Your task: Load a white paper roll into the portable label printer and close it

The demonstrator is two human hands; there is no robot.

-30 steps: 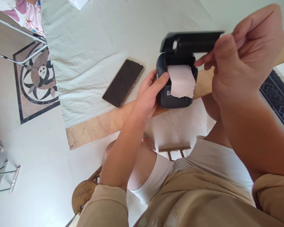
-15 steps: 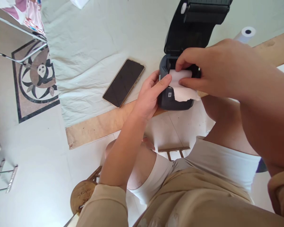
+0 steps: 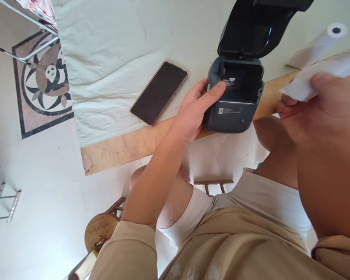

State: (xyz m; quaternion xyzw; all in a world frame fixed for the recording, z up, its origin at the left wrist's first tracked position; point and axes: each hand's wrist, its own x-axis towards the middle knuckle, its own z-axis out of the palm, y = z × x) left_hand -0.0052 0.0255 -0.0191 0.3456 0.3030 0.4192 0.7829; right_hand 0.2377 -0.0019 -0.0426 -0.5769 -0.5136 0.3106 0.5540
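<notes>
A dark grey label or receipt printer (image 3: 230,120) sits at the table's front edge with its black lid (image 3: 247,33) raised. No roll lies in its open bay, where a small printed label shows inside. My left hand (image 3: 195,107) grips the printer's left side, thumb over the rim of the bay. Off to the right, my right hand (image 3: 323,103) holds a white paper roll (image 3: 305,81) whose loose end points left; part of the roll is hidden by the hand. Just behind that hand, a second paper roll (image 3: 322,44) rests on the cloth.
Left of the printer lies a phone (image 3: 159,93) on the pale green cloth (image 3: 111,70). A bare wooden strip (image 3: 119,149) runs along the table's front edge. Below are my legs and a wooden stool (image 3: 100,231). A metal frame (image 3: 26,35) stands at the upper left.
My right hand has lifted the paper roll out of the printer's bay and moved it right. The printer, still in my left hand's grip, appears slightly further right in view.
</notes>
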